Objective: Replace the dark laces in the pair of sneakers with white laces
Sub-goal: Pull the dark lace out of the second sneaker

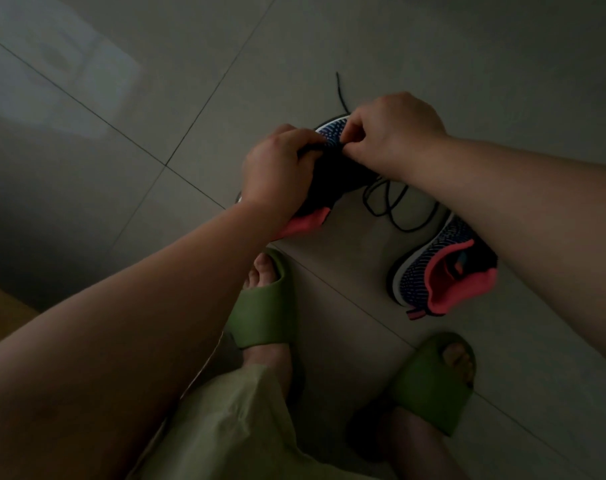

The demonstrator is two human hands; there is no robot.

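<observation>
**Pulling the dark lace out of the first sneaker**

Our right hand [395, 133] has its fingers curled tight, thumb and forefinger pinching what we take to be the dark lace [386, 202] at the eyelets near the toe of the held sneaker [329, 161]. The exact pinch point is in shadow, so we cannot say which eyelet. Our left hand [277, 168] wraps around the same sneaker from the side, fingers curled over the upper and steadying it above the floor [156, 98].

From the held sneaker, the lace trails off in loose loops on the tiles just beside it, towards the second sneaker [443, 268], and one end runs out beyond its toe. The second sneaker lies on the floor near the held one, coral lining up, partly under our right forearm. No white laces are in view.

We judge the knit upper soft and light, so it will buckle if squeezed; holding it by the firmer sole edge should brace it better. The lace is thin, limp and likely to snag, so we would take it close to each eyelet and draw in short pulls.

Our feet in green slides [270, 306] stand on the near side of the held sneaker.
</observation>
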